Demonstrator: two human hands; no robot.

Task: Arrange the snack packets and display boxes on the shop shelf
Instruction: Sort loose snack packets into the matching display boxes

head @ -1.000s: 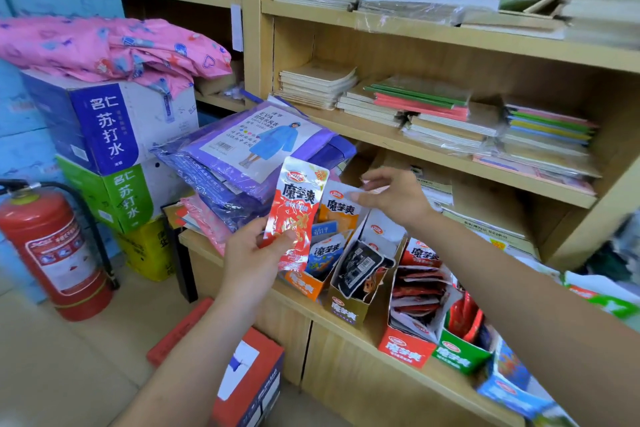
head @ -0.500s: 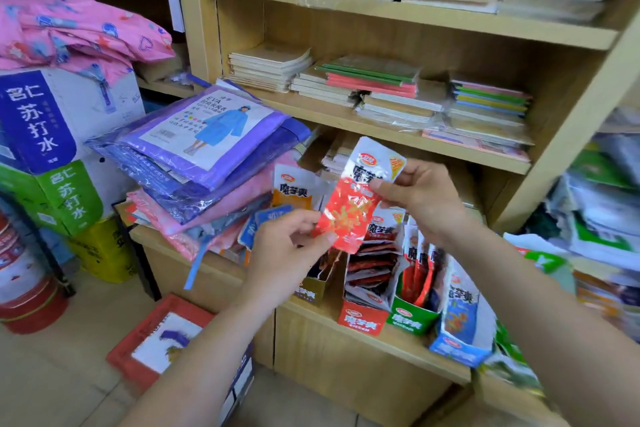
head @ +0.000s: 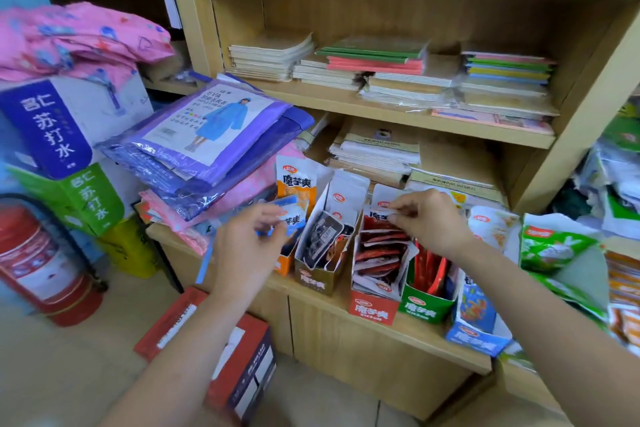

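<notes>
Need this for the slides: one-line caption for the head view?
Right hand pinches a red snack packet in the red display box; left hand pinches a blue snack packet.

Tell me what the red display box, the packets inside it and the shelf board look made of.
Red display box: thin printed cardboard, fairly matte; its raised back flap is plain white with folded edges.
Packets: probably plastic or foil film, slightly glossy; they look wrinkled, with flat sealed edges.
Shelf board: pale wood-look panel, smooth; whether it is solid wood or laminate is unclear.
</notes>
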